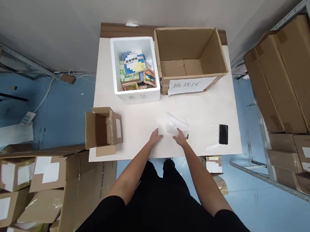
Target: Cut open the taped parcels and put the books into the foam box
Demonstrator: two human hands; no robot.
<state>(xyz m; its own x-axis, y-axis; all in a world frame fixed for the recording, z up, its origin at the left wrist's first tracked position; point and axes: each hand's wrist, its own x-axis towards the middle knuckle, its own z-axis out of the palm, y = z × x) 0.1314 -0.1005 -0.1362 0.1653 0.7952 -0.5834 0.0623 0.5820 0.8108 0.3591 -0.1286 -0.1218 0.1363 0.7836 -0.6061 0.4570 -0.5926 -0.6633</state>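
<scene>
A thin, clear plastic bag lies flat on the white table in front of me. My left hand rests at its lower left edge, thumb and forefinger apart. My right hand touches the lower right part of the bag with its forefinger stretched out, the thumb held away from it. A small black and yellow item shows just right of the right hand, too small to name.
Behind the bag stand a white foam box holding books and an open cardboard carton with a handwritten label. A small open box sits at left, a black phone at right. Shelved cartons flank the table; a large carton holds parcels.
</scene>
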